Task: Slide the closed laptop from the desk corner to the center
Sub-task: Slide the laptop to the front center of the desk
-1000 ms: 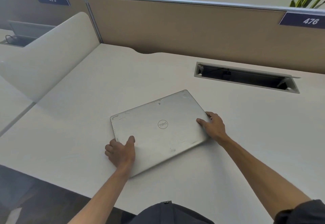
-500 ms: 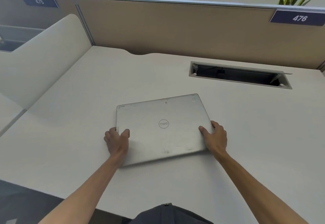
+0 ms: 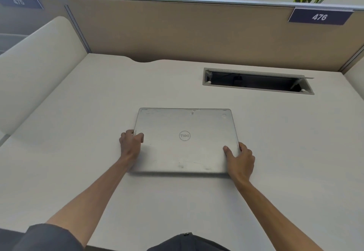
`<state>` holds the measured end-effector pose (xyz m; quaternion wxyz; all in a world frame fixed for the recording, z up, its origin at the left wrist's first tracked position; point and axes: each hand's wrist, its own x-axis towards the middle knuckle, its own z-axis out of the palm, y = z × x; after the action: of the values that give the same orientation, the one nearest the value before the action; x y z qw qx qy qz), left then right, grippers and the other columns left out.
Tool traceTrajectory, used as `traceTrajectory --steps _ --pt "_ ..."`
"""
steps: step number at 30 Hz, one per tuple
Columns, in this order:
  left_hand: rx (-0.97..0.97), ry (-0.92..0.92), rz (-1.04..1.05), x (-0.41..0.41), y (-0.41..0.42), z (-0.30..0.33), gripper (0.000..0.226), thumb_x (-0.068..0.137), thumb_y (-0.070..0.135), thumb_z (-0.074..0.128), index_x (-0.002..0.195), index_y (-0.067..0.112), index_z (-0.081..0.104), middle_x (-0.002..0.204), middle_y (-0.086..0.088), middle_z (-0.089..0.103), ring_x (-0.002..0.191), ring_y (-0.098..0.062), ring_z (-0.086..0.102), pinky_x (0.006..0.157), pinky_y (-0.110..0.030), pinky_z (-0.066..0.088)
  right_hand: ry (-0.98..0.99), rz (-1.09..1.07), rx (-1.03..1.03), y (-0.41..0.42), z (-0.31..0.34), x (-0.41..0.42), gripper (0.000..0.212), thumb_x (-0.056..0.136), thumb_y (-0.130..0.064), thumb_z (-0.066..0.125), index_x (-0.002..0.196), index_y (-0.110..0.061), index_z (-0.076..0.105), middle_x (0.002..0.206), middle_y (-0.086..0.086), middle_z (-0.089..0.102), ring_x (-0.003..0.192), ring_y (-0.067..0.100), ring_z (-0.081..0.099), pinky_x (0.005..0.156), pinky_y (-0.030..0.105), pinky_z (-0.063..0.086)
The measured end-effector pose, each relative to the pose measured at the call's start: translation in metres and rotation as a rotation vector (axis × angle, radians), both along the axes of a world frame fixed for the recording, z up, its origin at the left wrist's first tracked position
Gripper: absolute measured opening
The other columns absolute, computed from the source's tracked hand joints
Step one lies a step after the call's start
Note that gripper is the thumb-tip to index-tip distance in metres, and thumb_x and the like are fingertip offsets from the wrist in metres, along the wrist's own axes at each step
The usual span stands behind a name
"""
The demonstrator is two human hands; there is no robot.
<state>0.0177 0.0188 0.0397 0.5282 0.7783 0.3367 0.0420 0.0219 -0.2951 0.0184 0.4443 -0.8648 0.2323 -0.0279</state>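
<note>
A closed silver laptop [image 3: 185,140] with a round logo on its lid lies flat on the pale desk [image 3: 78,132], squared up with the desk's front edge and near the middle of the desktop. My left hand [image 3: 131,142] grips the laptop's left edge, thumb on the lid. My right hand [image 3: 239,159] grips its right edge near the front corner, thumb on the lid too. Both forearms reach in from the bottom of the view.
An open cable slot [image 3: 256,81] is cut into the desk behind and right of the laptop. A tan partition [image 3: 177,30] with a label reading 476 [image 3: 319,17] closes the back. A cream side divider [image 3: 35,69] stands at the left.
The laptop has turned clockwise from a skewed angle to square with the desk and slid rightward. Both hands stayed on its side edges.
</note>
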Motion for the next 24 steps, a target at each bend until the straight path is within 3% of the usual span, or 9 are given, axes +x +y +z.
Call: traceTrajectory --steps 3,9,15,24 --pt "0.018 -0.004 -0.046 0.011 -0.001 -0.001 0.032 0.055 0.027 0.043 0.081 0.009 0.049 0.105 -0.018 0.046 0.112 -0.037 0.042 0.085 -0.044 0.036 0.0 -0.03 0.004 -0.001 0.001 -0.003 0.064 0.089 -0.035 0.068 0.141 -0.005 0.048 0.136 0.018 0.054 0.129 0.037 0.042 0.105 0.045 0.039" --pt "0.057 0.012 -0.109 0.027 -0.002 -0.007 0.052 0.056 0.028 0.043 0.098 0.002 0.055 0.108 -0.011 0.043 0.111 -0.03 0.039 0.084 -0.037 0.032 0.004 -0.06 0.0 -0.003 0.001 -0.005 0.062 0.09 -0.034 0.067 0.142 -0.006 0.046 0.138 0.017 0.052 0.13 0.035 0.041 0.105 0.043 0.036" --pt "0.093 0.024 -0.12 0.032 -0.002 -0.011 0.056 0.056 0.029 0.043 0.103 0.002 0.055 0.108 -0.01 0.043 0.111 -0.029 0.036 0.083 -0.037 0.03 0.018 -0.056 -0.014 -0.005 0.001 -0.001 0.063 0.09 -0.034 0.067 0.142 -0.006 0.046 0.138 0.017 0.052 0.129 0.035 0.041 0.105 0.043 0.036" --pt "0.363 0.098 -0.391 0.022 0.012 -0.018 0.07 0.069 0.052 0.046 0.124 0.009 0.048 0.112 -0.005 0.042 0.118 -0.032 0.042 0.091 -0.038 0.03 0.027 0.141 -0.153 -0.021 -0.003 -0.006 0.064 0.09 -0.049 0.06 0.138 -0.008 0.048 0.136 0.012 0.05 0.127 0.031 0.043 0.101 0.04 0.038"
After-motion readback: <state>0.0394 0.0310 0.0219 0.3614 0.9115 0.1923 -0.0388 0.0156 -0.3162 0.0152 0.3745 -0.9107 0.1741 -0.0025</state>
